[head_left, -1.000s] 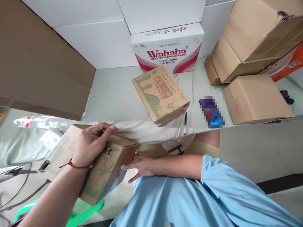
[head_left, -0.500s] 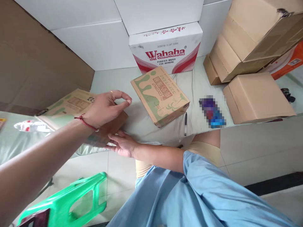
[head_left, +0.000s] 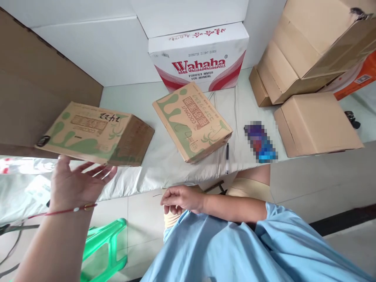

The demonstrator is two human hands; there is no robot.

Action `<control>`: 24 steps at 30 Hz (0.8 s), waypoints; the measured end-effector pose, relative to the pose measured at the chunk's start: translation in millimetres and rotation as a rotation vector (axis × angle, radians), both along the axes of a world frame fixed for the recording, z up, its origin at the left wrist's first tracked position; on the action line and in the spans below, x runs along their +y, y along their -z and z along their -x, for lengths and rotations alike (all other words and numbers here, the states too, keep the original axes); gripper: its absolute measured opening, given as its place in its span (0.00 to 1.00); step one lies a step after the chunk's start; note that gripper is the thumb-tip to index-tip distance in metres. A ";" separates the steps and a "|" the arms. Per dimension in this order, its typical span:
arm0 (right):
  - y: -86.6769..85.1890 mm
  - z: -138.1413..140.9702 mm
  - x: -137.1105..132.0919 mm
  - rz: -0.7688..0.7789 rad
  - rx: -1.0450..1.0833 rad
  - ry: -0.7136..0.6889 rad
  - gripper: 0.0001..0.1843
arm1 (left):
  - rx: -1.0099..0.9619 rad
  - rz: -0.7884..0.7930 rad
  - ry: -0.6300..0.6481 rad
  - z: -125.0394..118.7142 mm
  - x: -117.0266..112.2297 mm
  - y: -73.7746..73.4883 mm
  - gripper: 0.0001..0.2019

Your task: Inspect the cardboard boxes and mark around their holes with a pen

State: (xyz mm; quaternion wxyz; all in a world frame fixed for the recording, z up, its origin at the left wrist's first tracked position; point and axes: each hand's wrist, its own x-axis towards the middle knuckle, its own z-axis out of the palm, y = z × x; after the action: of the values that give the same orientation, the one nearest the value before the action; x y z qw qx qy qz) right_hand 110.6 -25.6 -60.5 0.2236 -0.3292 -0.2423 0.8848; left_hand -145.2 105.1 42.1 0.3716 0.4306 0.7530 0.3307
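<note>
My left hand is at the near side of a brown and green coconut carton, palm up with fingers spread. Its fingertips meet the lower front edge of that carton; whether they bear any weight is hidden. Handwritten black digits mark the carton's top. My right hand hangs in front of the table edge above my lap, fingers loosely bent and apart, holding nothing. A second coconut carton lies to the right of the first, turned at an angle.
Behind the second carton stands a white and red Wahaha water box. A pen and a pixelated item lie on the covered table. Plain cardboard boxes are on the right. A green stool stands below.
My left hand has come from above the left carton to its near edge and opened. My right hand has drawn back from that carton toward my body. The carton now sits in plain view.
</note>
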 end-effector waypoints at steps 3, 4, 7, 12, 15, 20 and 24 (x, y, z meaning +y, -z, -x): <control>6.1 -17.3 -7.1 -0.025 0.006 0.032 0.14 | -0.232 0.054 -0.124 -14.0 15.8 5.2 0.20; 8.2 -21.7 -9.2 -0.039 0.007 0.046 0.14 | -0.237 0.032 -0.105 -18.3 24.6 6.4 0.19; 11.7 -33.9 -17.2 -0.080 0.029 0.079 0.17 | -0.306 -0.014 -0.040 -31.8 55.1 9.1 0.16; -4.7 -66.1 -32.9 -0.174 0.040 0.078 0.26 | -0.399 -0.020 0.131 -64.2 78.9 19.1 0.20; -23.1 -98.8 -36.3 -0.249 -0.016 0.181 0.26 | -0.397 -0.003 0.223 -80.9 71.8 36.9 0.25; -32.9 -155.5 -21.7 -0.368 -0.410 0.853 0.22 | -0.504 -0.101 0.232 -99.5 86.2 75.7 0.35; -22.0 -167.0 -2.7 -0.478 -0.673 1.026 0.31 | -0.576 -0.260 0.198 -126.8 124.3 95.3 0.38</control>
State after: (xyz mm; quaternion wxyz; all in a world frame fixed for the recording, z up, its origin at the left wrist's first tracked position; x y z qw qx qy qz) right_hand 277.6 -28.4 -38.6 0.5959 -0.6030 -0.3014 0.4365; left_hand -18.4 229.4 -53.2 0.5417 0.4342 0.5230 0.4945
